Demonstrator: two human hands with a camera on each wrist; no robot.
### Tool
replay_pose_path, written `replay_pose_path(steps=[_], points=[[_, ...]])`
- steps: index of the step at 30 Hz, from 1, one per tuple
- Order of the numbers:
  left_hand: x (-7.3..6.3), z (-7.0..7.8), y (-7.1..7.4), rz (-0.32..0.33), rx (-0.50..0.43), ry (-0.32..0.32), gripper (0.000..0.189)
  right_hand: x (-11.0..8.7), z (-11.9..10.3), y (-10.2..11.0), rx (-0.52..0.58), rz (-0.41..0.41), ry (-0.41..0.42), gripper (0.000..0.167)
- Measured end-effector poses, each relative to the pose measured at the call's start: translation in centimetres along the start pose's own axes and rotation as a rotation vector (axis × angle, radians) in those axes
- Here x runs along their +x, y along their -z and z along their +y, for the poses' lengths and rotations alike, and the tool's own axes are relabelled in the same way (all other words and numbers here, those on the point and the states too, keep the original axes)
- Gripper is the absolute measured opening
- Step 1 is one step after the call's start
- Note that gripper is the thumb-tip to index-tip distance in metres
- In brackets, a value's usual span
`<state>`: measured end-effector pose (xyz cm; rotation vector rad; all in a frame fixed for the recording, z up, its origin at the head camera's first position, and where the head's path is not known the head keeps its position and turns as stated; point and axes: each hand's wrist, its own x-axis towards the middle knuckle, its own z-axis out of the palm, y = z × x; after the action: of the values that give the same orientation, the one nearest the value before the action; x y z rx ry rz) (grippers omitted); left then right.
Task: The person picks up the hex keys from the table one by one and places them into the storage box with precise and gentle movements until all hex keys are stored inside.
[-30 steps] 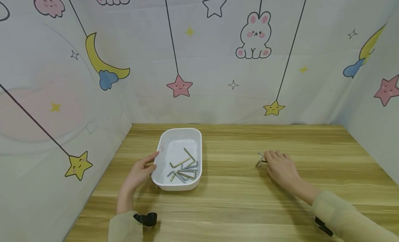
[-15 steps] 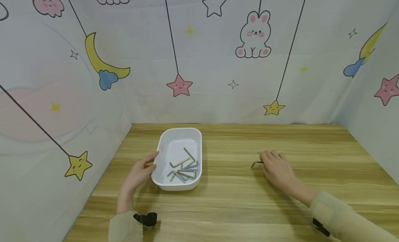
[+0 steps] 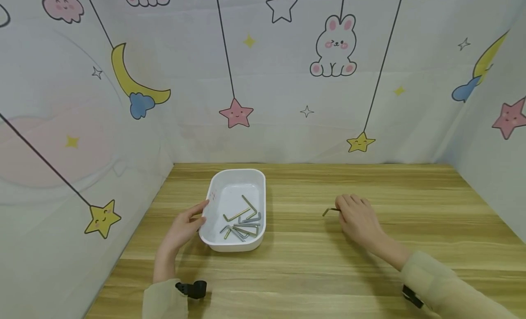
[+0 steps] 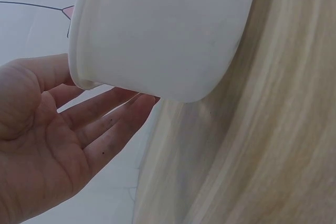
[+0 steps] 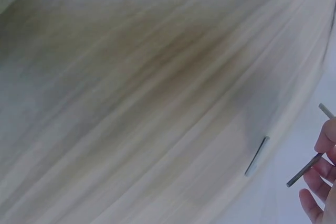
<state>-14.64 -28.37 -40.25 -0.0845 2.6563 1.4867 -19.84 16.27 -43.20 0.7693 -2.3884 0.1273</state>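
My left hand (image 3: 182, 227) is at the left side of a white plastic container (image 3: 236, 247), its fingertips against the outer wall and rim. In the left wrist view, fairly straight fingers (image 4: 118, 135) reach along that wall. Several brass-coloured and silver L-shaped hex keys (image 3: 249, 204) lie inside, mostly toward the near right. Farther right, my right hand (image 3: 359, 220) pinches a brass-coloured hex key (image 3: 330, 210), its bent end sticking out leftward. The right wrist view shows a dark bar (image 5: 304, 170) between the fingers, a silver end (image 5: 326, 110) above it, and another thin metal bar (image 5: 256, 156) apart from the hand.
The container stands on a wood-grain table (image 3: 296, 273). White fabric walls (image 3: 283, 140) with printed stars and animals rise at the back and both sides. A black wrist camera (image 3: 197, 289) is strapped at the left sleeve.
My right hand has moved left over the table with the brass-coloured hex key. The silver pieces seen beside it earlier no longer show in the head view. The left hand and container stay put.
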Motion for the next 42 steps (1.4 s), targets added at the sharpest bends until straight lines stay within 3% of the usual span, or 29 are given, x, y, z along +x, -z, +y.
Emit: replay_pose_path(steps=[9, 42], points=[[0.1, -0.2, 0.1, -0.002, 0.008, 0.003, 0.05, 1.4, -1.8, 0.3, 0.053, -0.042, -0.03, 0.012], [0.0, 0.0, 0.0, -0.005, -0.013, -0.004, 0.05, 4.9, -6.0, 0.8, 0.112, 0.034, 0.005, 0.021]])
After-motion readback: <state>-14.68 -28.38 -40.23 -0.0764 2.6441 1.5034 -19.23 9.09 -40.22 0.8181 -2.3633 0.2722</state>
